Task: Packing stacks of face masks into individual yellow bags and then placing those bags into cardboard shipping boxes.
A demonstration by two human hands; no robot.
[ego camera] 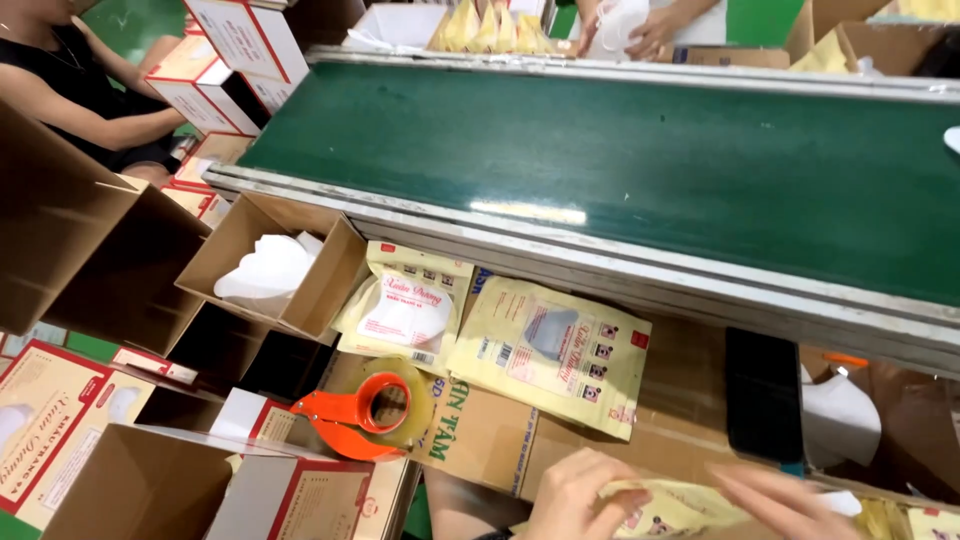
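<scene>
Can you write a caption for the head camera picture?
Both hands, left and right, hold a yellow pouch beside a green belt.

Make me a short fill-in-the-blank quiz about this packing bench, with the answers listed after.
1. Both hands, left hand and right hand, hold a flat ____ pouch.
2. The tape dispenser has an ____ handle.
3. The conveyor belt surface is ____.
4. The open cardboard box holds ____ masks.

Missing words: yellow; orange; green; white

Yellow pouches (548,355) beside red-white cartons (50,425)
</scene>
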